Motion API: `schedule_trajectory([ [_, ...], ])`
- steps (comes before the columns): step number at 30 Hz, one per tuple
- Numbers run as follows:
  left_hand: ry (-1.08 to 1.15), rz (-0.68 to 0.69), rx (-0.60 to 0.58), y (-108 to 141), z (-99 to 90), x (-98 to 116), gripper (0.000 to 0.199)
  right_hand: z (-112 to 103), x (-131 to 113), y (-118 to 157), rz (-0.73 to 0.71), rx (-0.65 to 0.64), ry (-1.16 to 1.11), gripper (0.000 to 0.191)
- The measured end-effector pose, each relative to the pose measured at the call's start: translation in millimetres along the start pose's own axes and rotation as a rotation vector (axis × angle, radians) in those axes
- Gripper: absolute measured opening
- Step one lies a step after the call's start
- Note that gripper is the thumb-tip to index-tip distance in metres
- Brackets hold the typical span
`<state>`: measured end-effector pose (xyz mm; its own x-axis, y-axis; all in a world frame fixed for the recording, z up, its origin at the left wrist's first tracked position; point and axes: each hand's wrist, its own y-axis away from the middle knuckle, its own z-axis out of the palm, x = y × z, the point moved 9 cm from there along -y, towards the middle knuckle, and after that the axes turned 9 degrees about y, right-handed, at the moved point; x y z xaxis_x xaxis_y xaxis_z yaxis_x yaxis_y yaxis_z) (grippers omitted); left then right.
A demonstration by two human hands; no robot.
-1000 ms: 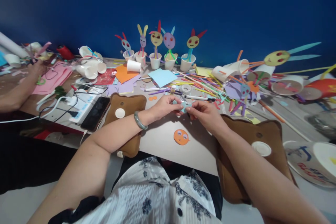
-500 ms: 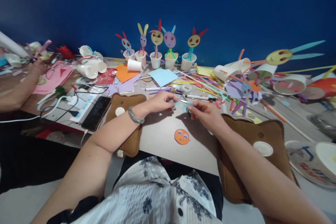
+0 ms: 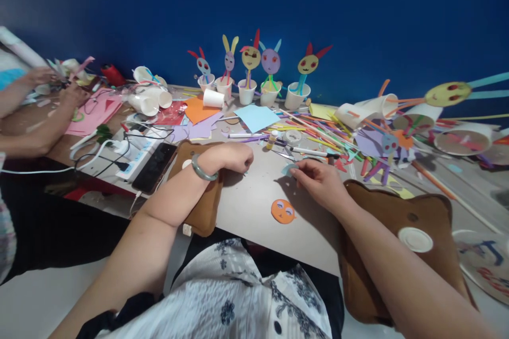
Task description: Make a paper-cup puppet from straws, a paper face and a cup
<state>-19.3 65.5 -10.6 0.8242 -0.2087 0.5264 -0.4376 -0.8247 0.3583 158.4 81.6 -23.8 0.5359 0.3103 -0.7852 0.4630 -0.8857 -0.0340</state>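
My right hand pinches a small light blue paper piece between thumb and fingertips, just above the table. To its left, my left hand is closed with the knuckles up, low over the table beside a brown cushion. Its fingertips are hidden, and I cannot make out what they hold. An orange paper face with purple eyes lies in front of my hands. Behind the light blue piece are scissors, partly covered, and a small bottle standing upright.
Paper-faced puppets stand in white cups along the blue wall. Coloured sticks and a light blue sheet lie behind my hands. Brown cushions flank me. A power strip and phone are left, near another person's hands.
My left hand has drawn left, away from my right hand, and its fingers have curled under. My right hand keeps the light blue piece. The view has shifted left, showing the other person's second hand.
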Motion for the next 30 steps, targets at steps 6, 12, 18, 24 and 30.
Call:
schedule_trajectory([
  [6,-0.214,-0.045,0.107,3,-1.4,-6,0.015,3,1,0,0.007,-0.018,0.057,0.024],
  [12,-0.311,-0.038,0.128,8,-6.3,-6,0.022,10,5,-2,-0.023,-0.069,0.108,0.023],
  [18,-0.298,-0.096,0.154,7,-12.2,-8,0.023,14,7,-4,-0.084,-0.083,0.225,0.021],
  [24,0.102,0.073,0.429,2,-19.4,17,0.019,9,4,-3,-0.062,-0.053,0.119,0.022],
  [30,0.517,0.201,0.228,-20,16.7,34,0.024,12,9,-3,0.021,-0.117,-0.101,0.029],
])
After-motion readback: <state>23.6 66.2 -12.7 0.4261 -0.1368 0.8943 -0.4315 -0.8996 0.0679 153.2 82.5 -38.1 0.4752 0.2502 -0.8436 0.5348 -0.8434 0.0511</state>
